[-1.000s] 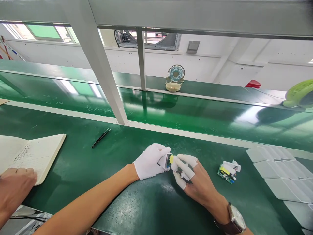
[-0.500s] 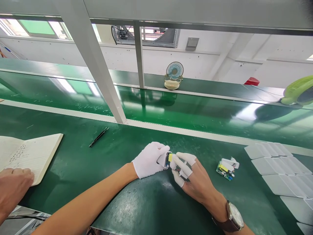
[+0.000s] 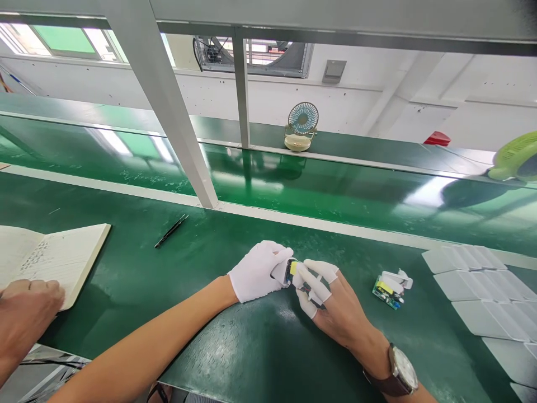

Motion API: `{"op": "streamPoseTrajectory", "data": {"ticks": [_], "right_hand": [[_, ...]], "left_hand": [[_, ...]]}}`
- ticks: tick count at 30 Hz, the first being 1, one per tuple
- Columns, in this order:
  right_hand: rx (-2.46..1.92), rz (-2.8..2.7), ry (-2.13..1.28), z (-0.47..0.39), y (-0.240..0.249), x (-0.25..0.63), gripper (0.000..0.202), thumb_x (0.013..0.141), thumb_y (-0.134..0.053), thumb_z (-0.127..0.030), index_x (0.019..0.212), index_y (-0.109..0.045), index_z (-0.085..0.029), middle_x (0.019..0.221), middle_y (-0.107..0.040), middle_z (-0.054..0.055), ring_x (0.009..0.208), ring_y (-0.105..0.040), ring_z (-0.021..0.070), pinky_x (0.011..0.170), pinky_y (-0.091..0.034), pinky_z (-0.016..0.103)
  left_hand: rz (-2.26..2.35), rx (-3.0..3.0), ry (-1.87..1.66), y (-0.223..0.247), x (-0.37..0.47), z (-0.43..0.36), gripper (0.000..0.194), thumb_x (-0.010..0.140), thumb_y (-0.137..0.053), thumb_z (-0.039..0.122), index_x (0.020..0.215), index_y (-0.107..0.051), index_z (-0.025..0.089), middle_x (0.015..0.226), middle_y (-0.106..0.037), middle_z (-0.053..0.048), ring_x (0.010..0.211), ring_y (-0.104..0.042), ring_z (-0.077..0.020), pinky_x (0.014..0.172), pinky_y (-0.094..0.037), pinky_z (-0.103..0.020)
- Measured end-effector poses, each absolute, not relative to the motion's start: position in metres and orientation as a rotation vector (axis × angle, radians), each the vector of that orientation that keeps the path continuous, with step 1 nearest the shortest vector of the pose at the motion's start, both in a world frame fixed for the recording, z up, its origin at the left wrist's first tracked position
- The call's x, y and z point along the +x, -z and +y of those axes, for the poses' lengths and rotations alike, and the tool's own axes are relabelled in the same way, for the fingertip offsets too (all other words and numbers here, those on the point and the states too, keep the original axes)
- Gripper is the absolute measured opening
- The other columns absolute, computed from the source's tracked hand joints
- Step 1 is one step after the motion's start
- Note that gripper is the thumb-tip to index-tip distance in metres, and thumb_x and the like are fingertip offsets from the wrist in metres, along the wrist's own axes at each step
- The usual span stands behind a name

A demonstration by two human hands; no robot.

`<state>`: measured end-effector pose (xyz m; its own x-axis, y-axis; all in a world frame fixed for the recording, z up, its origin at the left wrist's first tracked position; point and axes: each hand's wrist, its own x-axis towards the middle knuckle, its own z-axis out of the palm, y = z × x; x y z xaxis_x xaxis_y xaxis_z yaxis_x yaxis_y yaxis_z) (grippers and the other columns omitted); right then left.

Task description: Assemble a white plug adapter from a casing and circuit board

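A left hand in a white cloth glove (image 3: 257, 271) and a right hand with white finger cots (image 3: 331, 305) meet near the middle of a green work surface (image 3: 235, 347). Both hands' fingers pinch a small white plastic casing with a green circuit board (image 3: 288, 271), mostly hidden by them. A similar loose board assembly (image 3: 390, 289) lies right. Another person's hand (image 3: 25, 313), cut off at left, rests on an open notebook (image 3: 59, 258).
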<state>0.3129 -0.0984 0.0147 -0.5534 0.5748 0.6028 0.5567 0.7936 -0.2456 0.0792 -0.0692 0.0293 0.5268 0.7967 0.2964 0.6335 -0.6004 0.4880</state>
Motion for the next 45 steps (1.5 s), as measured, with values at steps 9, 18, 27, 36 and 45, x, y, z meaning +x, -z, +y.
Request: {"op": "streamPoseTrajectory", "data": {"ticks": [9,18,27,36,45], "right_hand": [[-0.828,-2.275,-0.016,-0.099,-0.011,0.311,0.071,0.089,-0.066,-0.011,0.153,-0.041,-0.027,0.132,-0.057,0.015,0.115,-0.06,0.0316,0.089,-0.06,0.049],[-0.827,-2.295,-0.011,-0.1,-0.012,0.309,0.068,0.09,-0.066,-0.01,0.151,-0.042,-0.024,0.132,-0.056,0.016,0.116,-0.058,0.0319,0.089,-0.059,0.05],[-0.843,-2.304,-0.078,-0.1,-0.006,0.307,0.065,0.093,-0.063,-0.013,0.152,-0.04,-0.025,0.133,-0.058,0.016,0.12,-0.058,0.0323,0.094,-0.059,0.052],[-1.036,-2.104,-0.329,-0.105,-0.013,0.307,0.065,0.09,-0.073,-0.039,0.145,-0.044,-0.021,0.124,-0.062,0.016,0.109,-0.065,0.03,0.089,-0.061,0.048],[-1.006,-2.085,-0.305,-0.099,-0.009,0.308,0.04,0.097,-0.064,-0.024,0.136,-0.056,-0.025,0.128,-0.06,0.012,0.117,-0.062,0.0257,0.099,-0.058,0.045]], "left_hand": [[1.167,2.457,-0.722,-0.032,0.081,-0.068,0.03,0.071,-0.07,0.017,0.098,-0.058,0.023,0.083,-0.059,-0.001,0.078,-0.058,-0.0199,0.077,-0.043,-0.033],[1.191,2.489,-0.664,-0.038,0.081,-0.069,0.028,0.068,-0.068,0.014,0.089,-0.052,0.023,0.079,-0.055,0.001,0.075,-0.054,-0.0186,0.072,-0.039,-0.032],[1.147,2.478,-0.63,-0.043,0.087,-0.072,0.029,0.067,-0.065,0.009,0.079,-0.043,0.023,0.076,-0.051,0.003,0.07,-0.049,-0.0153,0.066,-0.035,-0.03],[1.078,2.444,-0.662,-0.038,0.083,-0.07,0.023,0.077,-0.073,0.029,0.081,-0.051,0.023,0.074,-0.055,0.003,0.067,-0.051,-0.0154,0.062,-0.036,-0.03],[1.281,1.89,-0.765,-0.018,0.072,-0.077,0.029,0.085,-0.065,0.025,0.114,-0.065,0.024,0.103,-0.068,0.0,0.074,-0.06,-0.0134,0.068,-0.051,-0.028]]}}
